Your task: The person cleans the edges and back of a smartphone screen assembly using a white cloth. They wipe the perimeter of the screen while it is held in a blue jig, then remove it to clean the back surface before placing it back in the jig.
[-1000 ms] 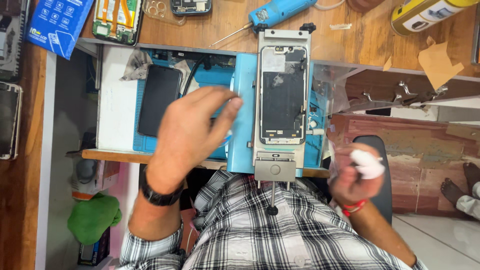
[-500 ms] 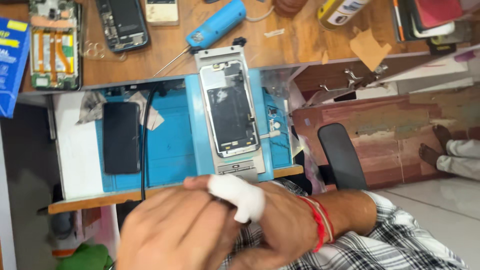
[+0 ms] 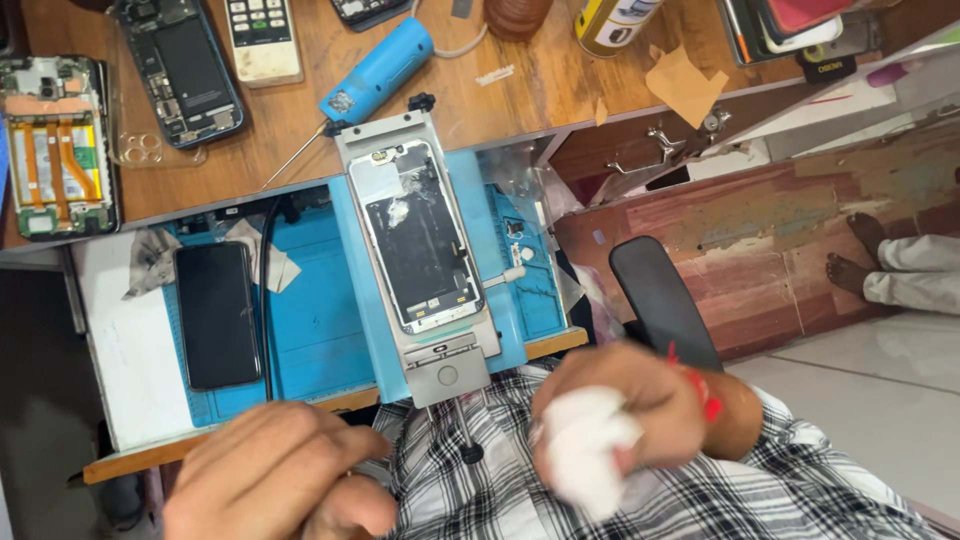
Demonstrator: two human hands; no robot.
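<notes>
Right hand (image 3: 640,415) near, over the lap, clenched around a white wad of cloth (image 3: 585,450). Left hand (image 3: 285,480) near left, loosely curled, holding nothing visible. Opened phone (image 3: 420,238) sits clamped in a metal holder (image 3: 415,250) on the blue mat (image 3: 310,320), just far of both hands, long axis running near to far. Right hand is closer. Black phone (image 3: 217,315) lies left.

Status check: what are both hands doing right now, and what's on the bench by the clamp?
Right hand clutching white cloth. Left hand empty, low over lap. Opened phone sits in metal clamp on blue mat, untouched.
</notes>
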